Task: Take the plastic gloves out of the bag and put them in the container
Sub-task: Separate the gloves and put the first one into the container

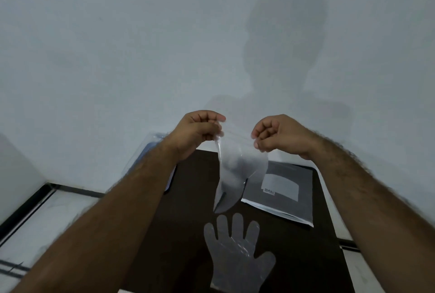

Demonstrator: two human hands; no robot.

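Note:
Both hands are raised above a dark table (188, 234). My left hand (197, 131) and my right hand (277, 135) each pinch the top edge of a clear plastic glove (237, 175), which hangs down between them. A second clear plastic glove (237, 255) lies flat on the table below, fingers spread toward the wall. A grey flat bag (282, 193) with a pale label lies on the table at the right. A clear container (153, 146) with a bluish edge sits at the table's far left, mostly hidden by my left forearm.
A pale wall rises right behind the table, with a person's shadow on it. Light floor tiles with dark lines show on both sides of the table.

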